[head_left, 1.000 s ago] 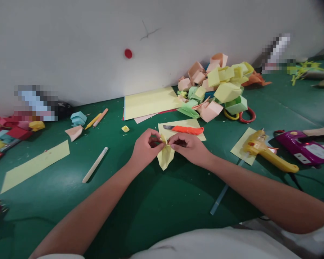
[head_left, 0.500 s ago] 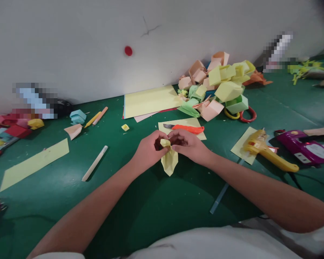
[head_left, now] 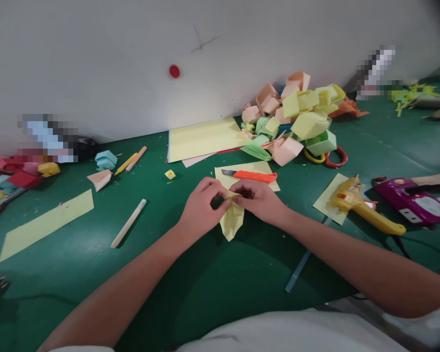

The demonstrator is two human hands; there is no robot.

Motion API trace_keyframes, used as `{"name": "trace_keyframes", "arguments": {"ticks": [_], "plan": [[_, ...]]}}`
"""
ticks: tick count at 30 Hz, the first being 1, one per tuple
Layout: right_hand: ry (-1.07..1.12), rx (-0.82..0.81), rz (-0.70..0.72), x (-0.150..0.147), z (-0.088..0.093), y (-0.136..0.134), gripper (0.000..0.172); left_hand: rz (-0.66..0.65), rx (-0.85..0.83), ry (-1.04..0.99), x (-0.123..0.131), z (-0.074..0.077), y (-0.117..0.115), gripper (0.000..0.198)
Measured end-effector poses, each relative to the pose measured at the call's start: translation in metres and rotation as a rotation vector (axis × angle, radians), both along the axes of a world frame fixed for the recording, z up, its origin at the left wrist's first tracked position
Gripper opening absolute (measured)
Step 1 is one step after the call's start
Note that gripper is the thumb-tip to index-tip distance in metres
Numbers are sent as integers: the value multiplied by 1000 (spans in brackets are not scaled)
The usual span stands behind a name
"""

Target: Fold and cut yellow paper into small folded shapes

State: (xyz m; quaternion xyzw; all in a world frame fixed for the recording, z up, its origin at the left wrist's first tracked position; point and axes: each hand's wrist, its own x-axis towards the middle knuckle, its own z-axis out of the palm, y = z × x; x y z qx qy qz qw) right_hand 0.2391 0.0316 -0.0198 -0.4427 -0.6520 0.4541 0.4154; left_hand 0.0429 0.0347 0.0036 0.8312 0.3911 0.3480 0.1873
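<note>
A folded piece of pale yellow paper [head_left: 232, 222] hangs point down between both hands, above the green table. My left hand [head_left: 204, 204] pinches its upper left edge between thumb and fingers. On the other side, my right hand [head_left: 261, 201] has thumb and fingertips closed on the top of the same paper. The fingertips hide part of the upper folds. Just beyond the hands, an orange cutter [head_left: 254, 176] with its blade out lies on a yellow sheet [head_left: 272, 169].
Folded paper pieces [head_left: 310, 124] are heaped by the wall, near red-handled scissors [head_left: 336, 157]. A yellow glue gun [head_left: 374, 215] and a purple device [head_left: 412, 203] lie right. Left are a white stick [head_left: 129, 224], a paper strip [head_left: 46, 225] and pencils [head_left: 136, 159]. Another person's arm [head_left: 434, 179] shows far right.
The fingers of both hands have closed in over the paper's top, covering more of it. Its lower part has shifted slightly right.
</note>
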Motion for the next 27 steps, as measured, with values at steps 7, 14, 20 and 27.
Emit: {"name": "trace_keyframes", "arguments": {"ticks": [7,14,20,27], "plan": [[-34,5,-91,-1,3,0,17,158,-6,16,-1,0,0,16],[-42,22,-90,-2,3,0,15,112,45,103,0,-7,0,11],[-56,29,-82,-2,3,0,17,114,-49,70,0,-7,-1,18],[-55,32,-85,-4,2,-1,19,138,46,84,1,-7,-4,11]]}}
